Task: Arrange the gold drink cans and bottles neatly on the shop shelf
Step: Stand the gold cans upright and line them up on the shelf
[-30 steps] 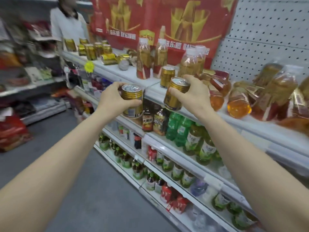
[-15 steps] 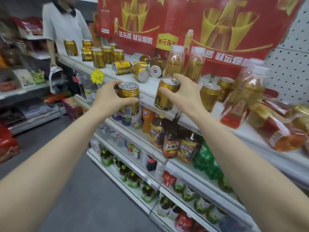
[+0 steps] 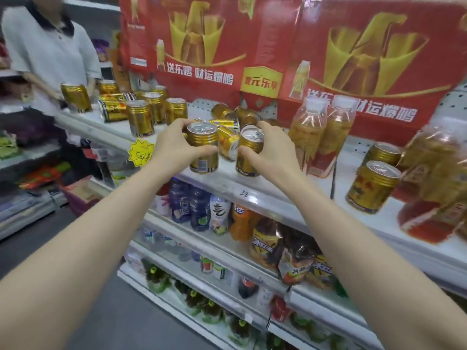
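Shop shelf (image 3: 252,188) front edge: left hand (image 3: 174,145) clamps its fingers round the left can (image 3: 203,152), right hand (image 3: 275,150) round the right can (image 3: 250,154), both upright, probably for lining up at 6 o'clock of the toppled cans (image 3: 227,141).

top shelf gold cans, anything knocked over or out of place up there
Yes. Several gold metal drink cans lie on their sides in a heap just behind the two hand-held cans, and another tipped can lies among the standing group at left.
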`<act>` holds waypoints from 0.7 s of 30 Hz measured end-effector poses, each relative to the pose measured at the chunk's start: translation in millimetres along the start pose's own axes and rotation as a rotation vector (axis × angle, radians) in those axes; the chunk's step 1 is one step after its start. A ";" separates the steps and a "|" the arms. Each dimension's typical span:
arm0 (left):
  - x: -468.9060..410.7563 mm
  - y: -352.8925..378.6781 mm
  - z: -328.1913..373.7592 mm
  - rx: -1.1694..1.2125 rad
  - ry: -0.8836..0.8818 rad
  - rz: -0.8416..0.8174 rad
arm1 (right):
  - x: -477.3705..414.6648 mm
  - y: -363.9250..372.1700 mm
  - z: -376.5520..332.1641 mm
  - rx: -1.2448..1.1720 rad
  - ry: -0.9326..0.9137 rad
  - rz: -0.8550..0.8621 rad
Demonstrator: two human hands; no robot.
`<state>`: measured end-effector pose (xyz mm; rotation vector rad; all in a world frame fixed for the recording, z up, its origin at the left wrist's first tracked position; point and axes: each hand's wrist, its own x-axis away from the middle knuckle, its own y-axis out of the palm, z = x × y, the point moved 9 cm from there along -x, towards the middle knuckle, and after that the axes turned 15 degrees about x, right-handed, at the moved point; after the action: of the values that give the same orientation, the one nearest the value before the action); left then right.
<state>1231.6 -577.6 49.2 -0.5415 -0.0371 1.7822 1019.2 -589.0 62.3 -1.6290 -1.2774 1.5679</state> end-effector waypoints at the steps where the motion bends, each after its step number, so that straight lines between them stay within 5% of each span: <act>1: -9.2 2.4 -4.3 0.005 0.000 -0.027 | -4.8 7.2 -1.0 0.034 0.027 -0.018; 11: -72.7 23.3 -30.7 0.002 0.040 -0.224 | -38.1 38.7 -8.4 0.213 0.247 -0.121; 21: -90.4 40.1 -39.1 -0.042 0.122 -0.377 | -69.9 45.2 4.2 0.429 0.276 -0.152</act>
<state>1226.1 -682.5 32.9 -0.6283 -0.0869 1.3822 1035.6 -670.2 53.2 -1.3800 -0.8299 1.3537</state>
